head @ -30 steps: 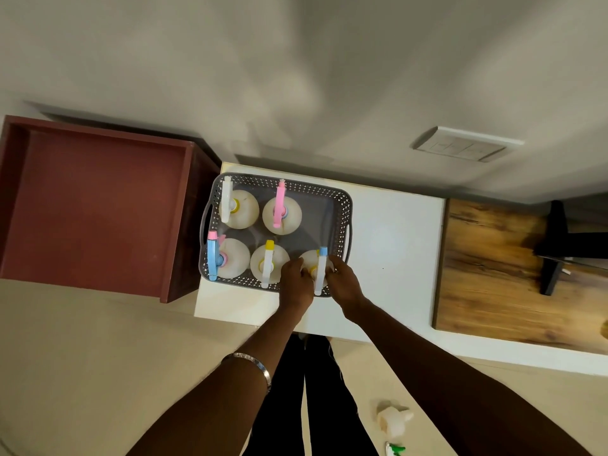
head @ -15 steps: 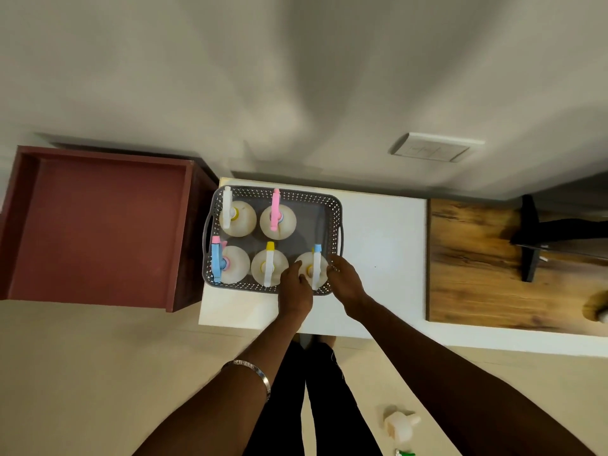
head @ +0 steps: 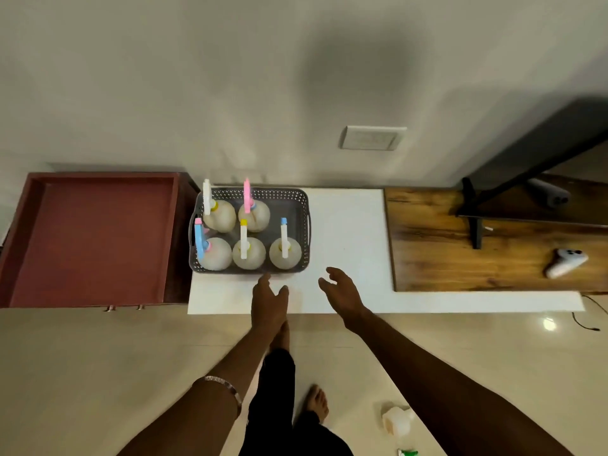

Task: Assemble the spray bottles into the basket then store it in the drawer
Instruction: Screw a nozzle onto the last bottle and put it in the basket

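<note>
Now five spray bottles [head: 285, 252] in basket [head: 297, 195], left hand [head: 268, 299], right hand [head: 342, 292] empty.

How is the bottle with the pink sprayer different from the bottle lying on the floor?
The pink-sprayer bottle stands upright in the basket; the floor bottle lies on its side on the tiles. The basket one has its sprayer fitted, while the floor one has none on it; a green piece lies beside it. The first sits among four other bottles, the second alone near the person's feet. Both have whitish, rounded bodies.
</note>
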The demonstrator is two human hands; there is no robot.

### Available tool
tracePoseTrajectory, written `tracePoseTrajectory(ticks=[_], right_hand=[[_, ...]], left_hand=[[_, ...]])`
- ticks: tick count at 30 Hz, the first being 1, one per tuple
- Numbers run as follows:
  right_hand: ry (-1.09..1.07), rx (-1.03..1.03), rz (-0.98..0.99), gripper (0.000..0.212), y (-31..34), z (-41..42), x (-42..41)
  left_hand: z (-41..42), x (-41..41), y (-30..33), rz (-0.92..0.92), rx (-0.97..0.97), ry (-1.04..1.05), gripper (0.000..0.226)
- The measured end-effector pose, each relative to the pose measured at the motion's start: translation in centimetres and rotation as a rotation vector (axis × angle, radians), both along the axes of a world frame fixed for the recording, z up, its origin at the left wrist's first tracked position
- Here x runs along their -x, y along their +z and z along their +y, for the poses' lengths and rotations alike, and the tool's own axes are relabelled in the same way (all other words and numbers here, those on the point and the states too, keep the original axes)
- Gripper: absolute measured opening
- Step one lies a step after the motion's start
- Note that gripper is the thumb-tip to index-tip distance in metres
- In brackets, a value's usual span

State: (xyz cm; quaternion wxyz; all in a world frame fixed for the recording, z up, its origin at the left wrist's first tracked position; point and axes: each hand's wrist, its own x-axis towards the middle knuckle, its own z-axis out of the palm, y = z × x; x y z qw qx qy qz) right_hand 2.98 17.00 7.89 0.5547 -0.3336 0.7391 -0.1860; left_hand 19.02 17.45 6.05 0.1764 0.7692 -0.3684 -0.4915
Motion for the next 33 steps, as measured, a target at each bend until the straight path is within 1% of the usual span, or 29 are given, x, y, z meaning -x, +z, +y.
tracePoseTrajectory(ticks=[5,8,11,14,20,26,29,33], right_hand=[[-0.025,0.014,0.004,0.053,0.6,8.1,2.7],[-0.079,0.020,0.016,0.053,1.0,13.6,4.2],[-0.133,-0.005,0.015,0.054,1.1,19.0,5.3],[-0.194,-0.024,0.023,0.054,0.9,24.5,5.9],[-0.320,-0.069,0.035,0.053,0.1,35.5,4.9],[-0.429,-0.162,0.000,0.055,-0.8,46.9,3.2],[-0.473,-0.201,-0.009,0.055,-1.6,51.1,3.9],[-0.550,-0.221,-0.006,0.055,-2.7,54.2,6.6]], left_hand=[[6.6,1.3,0.5,0.032,0.003,-0.071,0.053],[10.9,2.3,0.8,0.080,-0.014,-0.155,0.052],[15.1,3.2,0.7,0.090,-0.050,-0.252,0.054],[18.9,3.8,0.5,0.114,-0.062,-0.296,0.053],[27.3,4.0,-0.5,0.173,-0.083,-0.398,0.051],[37.0,4.1,-2.3,0.157,-0.190,-0.497,0.052],[40.7,5.2,-3.1,0.158,-0.244,-0.537,0.052],[43.2,8.2,-3.8,0.140,-0.274,-0.601,0.053]])
